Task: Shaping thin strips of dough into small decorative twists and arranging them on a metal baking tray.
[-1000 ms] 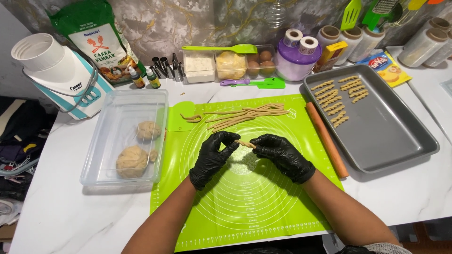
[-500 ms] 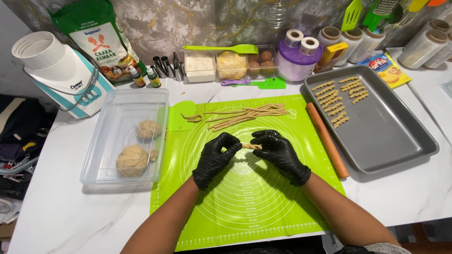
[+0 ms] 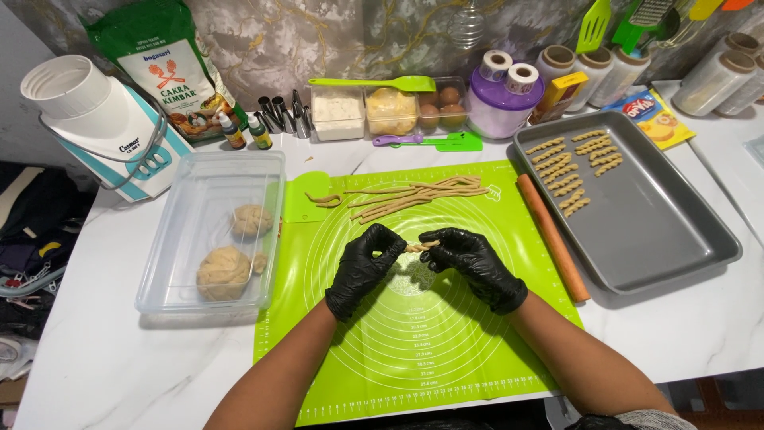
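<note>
Green mat (image 3: 446, 350) | left hand (image 3: 364, 267), right hand (image 3: 477, 264) still pinching dough twist (image 3: 421, 246) | hands now closer

Left hand (image 3: 366, 267) and right hand (image 3: 477, 267): both are sheathed in black gloves, thin rubbery film, faint sheen on the knuckles. Pinched between the fingertips, a twisted dough strip (image 3: 422, 246): pale tan, matt, ropey surface. Beneath the fingers, a baking mat (image 3: 446, 350): lime-green silicone, smooth, low gloss, printed with white rings. Beyond the fingers, loose dough strips (image 3: 414, 195): same dull, floury look. Right of the right fingers, a rolling pin (image 3: 553, 237): orange-brown, smooth wood finish is suggested. Further right, a baking tray (image 3: 660, 231): grey metal, satin. Left of the left fingers, a container (image 3: 211, 231): clear plastic, glossy. Countertop (image 3: 103, 358): white marble-look, polished.
</note>
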